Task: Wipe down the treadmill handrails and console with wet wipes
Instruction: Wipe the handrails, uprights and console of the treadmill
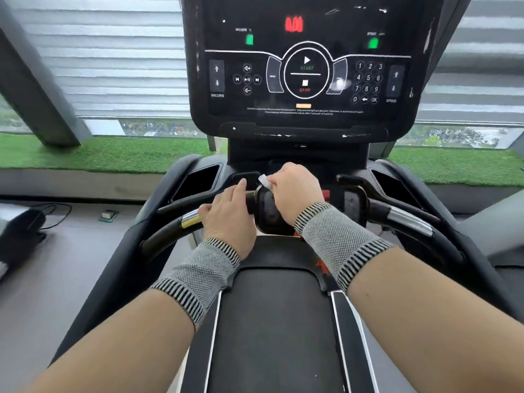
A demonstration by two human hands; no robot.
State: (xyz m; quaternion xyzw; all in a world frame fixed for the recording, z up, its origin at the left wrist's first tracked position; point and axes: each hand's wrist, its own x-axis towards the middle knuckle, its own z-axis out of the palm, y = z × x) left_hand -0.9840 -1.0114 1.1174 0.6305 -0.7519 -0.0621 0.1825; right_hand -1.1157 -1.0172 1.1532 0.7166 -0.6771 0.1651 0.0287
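The black treadmill console (306, 69) fills the upper middle of the head view, its lit buttons facing me. Below it, a left handrail (170, 231) with a chrome sensor band curves in toward a black paddle-shaped grip (268, 211). My left hand (226, 217) grips that handrail just right of the chrome band. My right hand (295, 191) rests over the top of the paddle grip and pinches a small white wet wipe (264, 181), of which only a corner shows. The right handrail (408, 219) is untouched.
The treadmill belt (272, 321) runs below my arms. Two open cup pockets (198, 180) flank the console base. A dark bag with a cable (22, 231) and a small box (107, 215) lie on the grey floor at left. Green turf lines the window ledge.
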